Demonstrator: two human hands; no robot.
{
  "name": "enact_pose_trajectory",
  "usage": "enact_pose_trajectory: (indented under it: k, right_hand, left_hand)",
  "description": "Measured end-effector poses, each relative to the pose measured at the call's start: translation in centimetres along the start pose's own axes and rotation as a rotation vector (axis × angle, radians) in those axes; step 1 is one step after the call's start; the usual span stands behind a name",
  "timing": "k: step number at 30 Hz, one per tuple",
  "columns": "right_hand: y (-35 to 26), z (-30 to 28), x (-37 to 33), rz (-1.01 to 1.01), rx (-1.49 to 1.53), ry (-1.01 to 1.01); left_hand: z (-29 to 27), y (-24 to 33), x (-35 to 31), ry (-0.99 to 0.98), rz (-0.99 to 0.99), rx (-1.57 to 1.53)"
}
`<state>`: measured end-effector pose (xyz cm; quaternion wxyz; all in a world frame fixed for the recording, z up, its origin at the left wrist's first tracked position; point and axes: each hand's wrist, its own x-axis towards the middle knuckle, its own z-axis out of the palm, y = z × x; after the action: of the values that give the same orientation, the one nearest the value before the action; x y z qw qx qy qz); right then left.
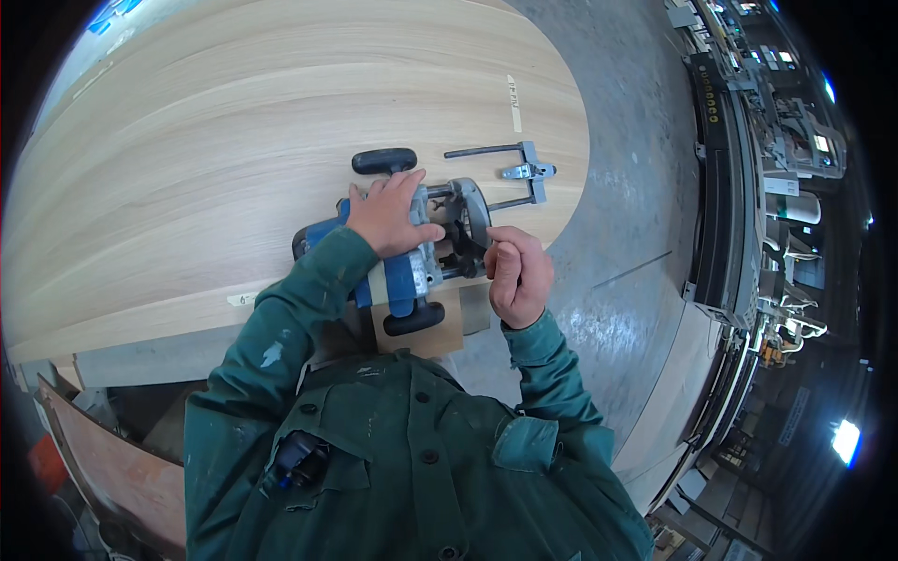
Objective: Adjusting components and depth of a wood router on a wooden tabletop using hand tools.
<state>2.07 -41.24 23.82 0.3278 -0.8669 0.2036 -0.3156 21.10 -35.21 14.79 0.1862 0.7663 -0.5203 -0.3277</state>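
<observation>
A blue and grey plunge router (400, 280) lies on its side near the front edge of a wooden board, its black knob handles (414, 320) sticking out on the near and far sides. My left hand (391, 217) lies across the metal housing and grips it, thumb apart from the fingers. At the router's round base plate (476, 210), on the right, my right hand (519, 276) is closed with curled fingers. Whatever is pinched there is hidden. Beyond it, a grey edge guide (531, 172) with two rods rests on the board.
The pale wood-grain board (234, 122) has a rounded right end and bears strips of tape (514, 101). Concrete floor (629, 187) stretches to the right, towards a long dark machine (725, 187). A brown curved panel (112, 467) stands at lower left.
</observation>
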Motion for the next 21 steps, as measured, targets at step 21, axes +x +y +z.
enact_pose_trajectory:
  k: [21]
  right_hand:
    - [0.8,4.4,4.0,-0.187,-0.078,-0.047]
  left_hand:
    - [-0.8,-1.1,1.3,-0.073,-0.022,-0.037]
